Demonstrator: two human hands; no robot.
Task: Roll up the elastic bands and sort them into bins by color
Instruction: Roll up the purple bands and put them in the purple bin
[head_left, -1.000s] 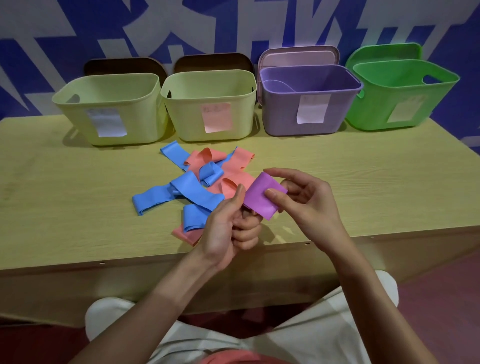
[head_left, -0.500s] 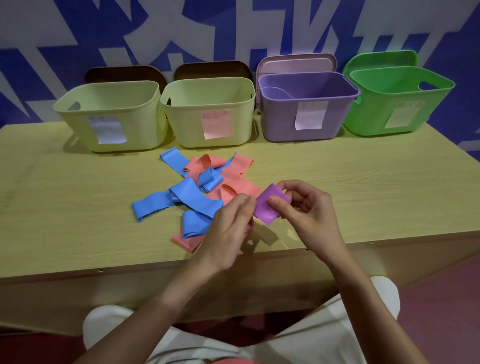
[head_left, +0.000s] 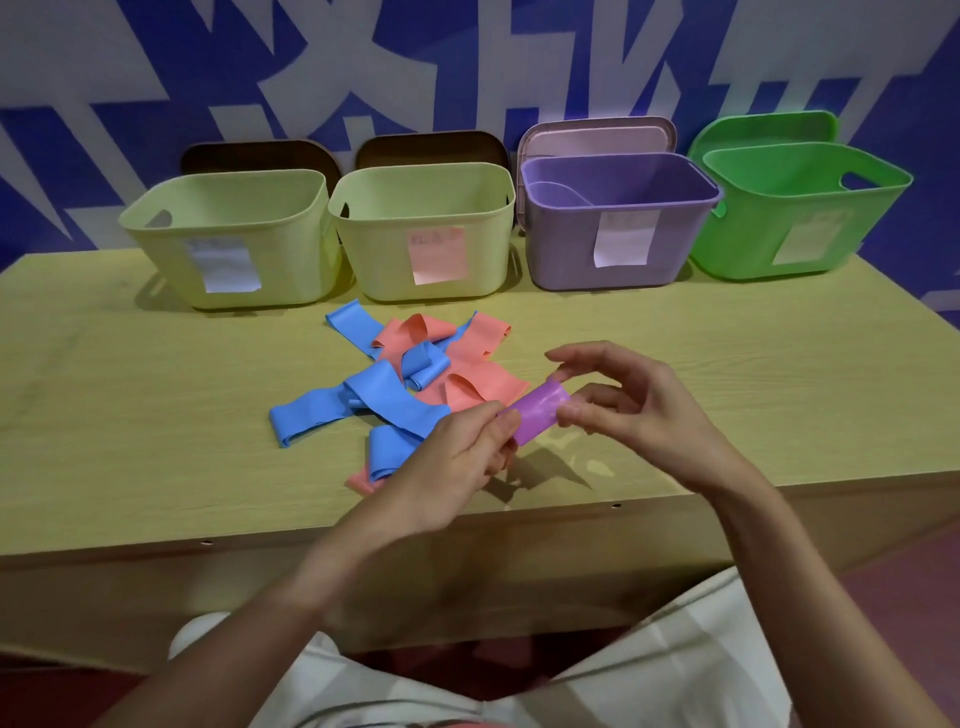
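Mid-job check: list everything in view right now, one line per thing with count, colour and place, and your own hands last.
purple band: one, purple, rolled into a tube, held between both hands above the table's front part.
blue bands: several, blue, in a tangled pile at the table's middle; exact count unclear.
pink bands: several, salmon pink, mixed into the same pile.
yellow bins: two, pale yellow, back left, each with a paper label.
purple bin: one, back, right of the yellow ones, white label.
green bin: one, far right at the back.
lids: four, two brown, one pink, one green, standing behind the bins.
table: one, light wood.
left hand: pinches the roll's near end.
right hand: fingers on its far end.
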